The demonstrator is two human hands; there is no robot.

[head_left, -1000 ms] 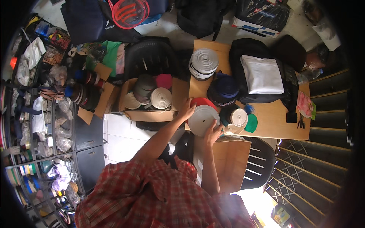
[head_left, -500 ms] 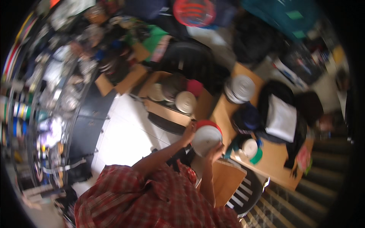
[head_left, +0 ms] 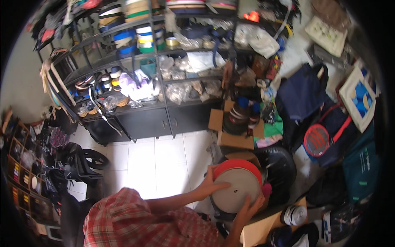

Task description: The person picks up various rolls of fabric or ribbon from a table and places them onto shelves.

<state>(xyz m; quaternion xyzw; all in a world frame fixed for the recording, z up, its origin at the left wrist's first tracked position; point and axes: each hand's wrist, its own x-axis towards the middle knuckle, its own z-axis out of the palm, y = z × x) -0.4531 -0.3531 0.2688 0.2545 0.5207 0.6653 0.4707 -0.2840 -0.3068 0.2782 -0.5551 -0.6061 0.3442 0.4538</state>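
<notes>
Firmly between both hands, grey roll [head_left: 235, 190].

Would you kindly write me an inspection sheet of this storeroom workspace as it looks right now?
Surface: white tiled floor; corner of a wooden table at the lower edge.
Job's things: big grey roll stacked on a red roll, both held up.
Clutter: open cardboard box of rolls, black chair, bags at right, a black-and-white roll on the table.
Grips: left hand on the grey roll's left edge; right hand under its lower rim.
Cables: nothing seen for certain; straps hang off the shelves.
Surroundings: black metal shelving full of tape rolls and plastic bags.
</notes>
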